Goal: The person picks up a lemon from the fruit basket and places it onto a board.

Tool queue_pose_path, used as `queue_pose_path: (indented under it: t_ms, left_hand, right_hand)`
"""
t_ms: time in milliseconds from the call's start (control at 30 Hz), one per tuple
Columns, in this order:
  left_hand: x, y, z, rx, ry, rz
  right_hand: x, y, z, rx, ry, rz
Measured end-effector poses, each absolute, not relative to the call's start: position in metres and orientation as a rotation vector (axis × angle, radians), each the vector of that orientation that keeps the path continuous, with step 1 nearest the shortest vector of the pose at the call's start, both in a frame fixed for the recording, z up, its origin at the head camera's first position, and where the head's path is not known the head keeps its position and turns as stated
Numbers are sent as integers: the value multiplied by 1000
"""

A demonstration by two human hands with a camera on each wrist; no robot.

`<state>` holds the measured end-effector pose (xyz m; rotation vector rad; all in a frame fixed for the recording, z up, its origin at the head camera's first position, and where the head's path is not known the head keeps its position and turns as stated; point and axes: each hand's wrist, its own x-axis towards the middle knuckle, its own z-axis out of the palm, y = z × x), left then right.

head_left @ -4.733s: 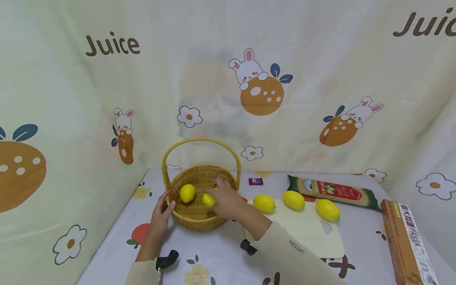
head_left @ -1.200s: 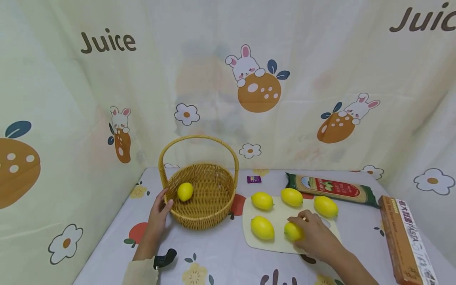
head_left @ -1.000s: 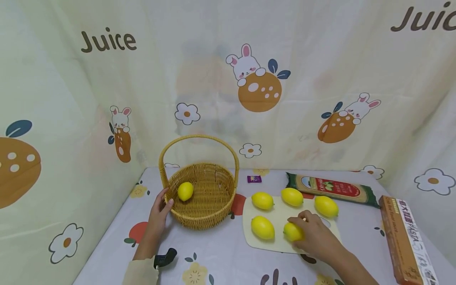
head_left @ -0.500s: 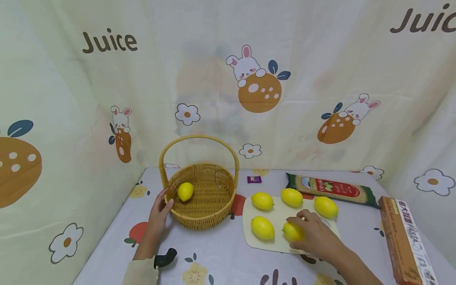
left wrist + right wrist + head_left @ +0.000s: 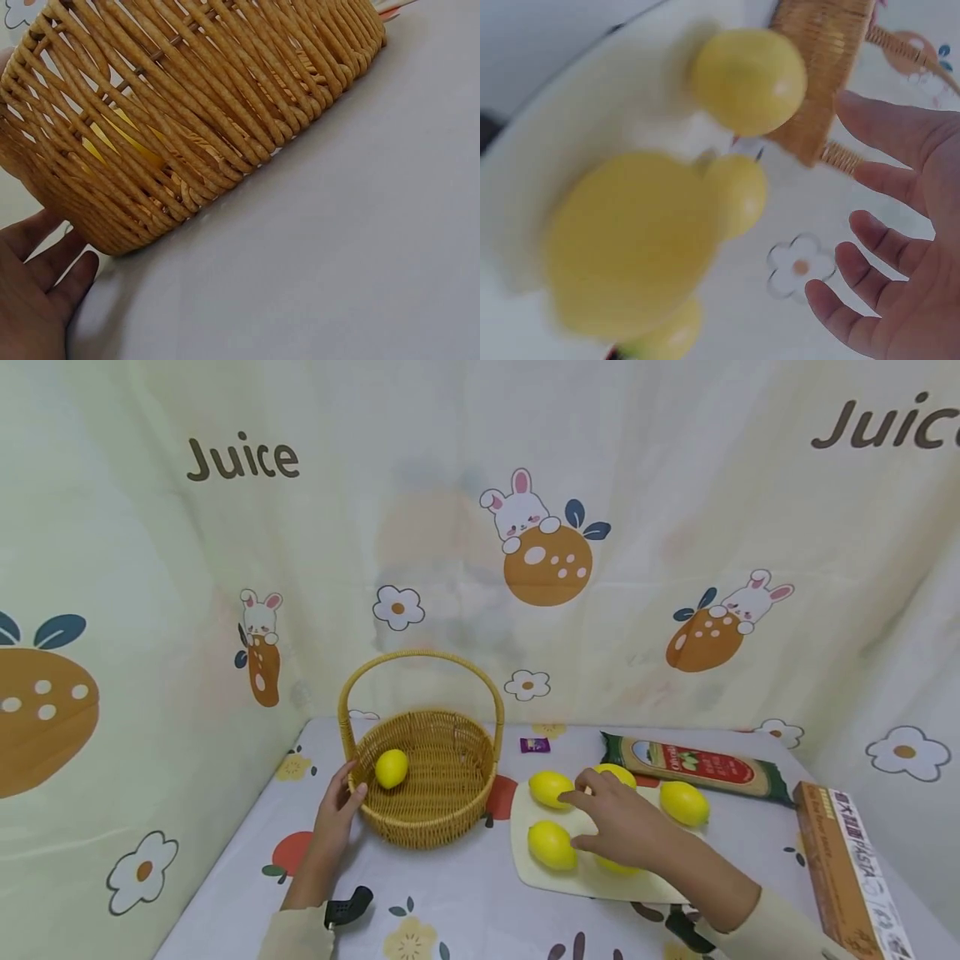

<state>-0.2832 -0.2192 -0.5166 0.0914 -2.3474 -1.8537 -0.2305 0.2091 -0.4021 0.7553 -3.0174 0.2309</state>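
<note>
My left hand [image 5: 333, 814] rests against the left side of a wicker basket [image 5: 420, 828] with a tall arched handle. In the left wrist view, loosely extended fingers [image 5: 46, 262] lie beside its lower wall. One lemon [image 5: 392, 768] is in the basket. Above a pale cutting board [image 5: 540, 878], my right hand [image 5: 622, 822] hovers with thumb and fingers spread, holding nothing. Under and around it are several lemons: a front-left lemon [image 5: 552, 845], a back-left lemon [image 5: 551, 789], a right lemon [image 5: 684, 802], and two partly hidden by the hand.
Behind the board lies a long pasta packet [image 5: 697, 766]. A brown pasta box [image 5: 851, 868] stands at the far right. A small purple wrapped sweet [image 5: 535, 745] is right of the basket. A printed curtain [image 5: 450, 527] hangs at the table's back edge.
My right hand first set down a lemon from the basket onto the board. Now it has let go of the front lemon and risen up and left. The left hand stays at the basket.
</note>
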Motion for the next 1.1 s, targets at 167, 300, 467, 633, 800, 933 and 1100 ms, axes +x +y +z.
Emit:
queue_pose_path:
  t_ms: [167, 300, 467, 633, 800, 933, 1100]
  left_hand:
    - [-283, -220, -517, 91, -2340, -1868]
    - [-282, -221, -519, 84, -2335, -1886]
    - [-282, -222, -516, 71, -2324, -1895]
    - [-283, -221, -519, 79, -2313, -1889]
    - [-282, -218, -521, 79, -2302, -1892]
    - [-284, -219, -522, 71, -2295, -1903]
    - [-287, -224, -521, 60, -2296, -1871]
  right_hand:
    - [-242, 178, -397, 907, -2943, 247]
    - [-251, 152, -394, 998, -2890, 296]
    - [-266, 115, -395, 1117, -2811, 368]
    - [-279, 80, -400, 1179, -2807, 360]
    - [-287, 51, -406, 1183, -2866, 373]
    - [-295, 35, -410, 1190, -2882, 384]
    - [-308, 22, -419, 1198, -2906, 376]
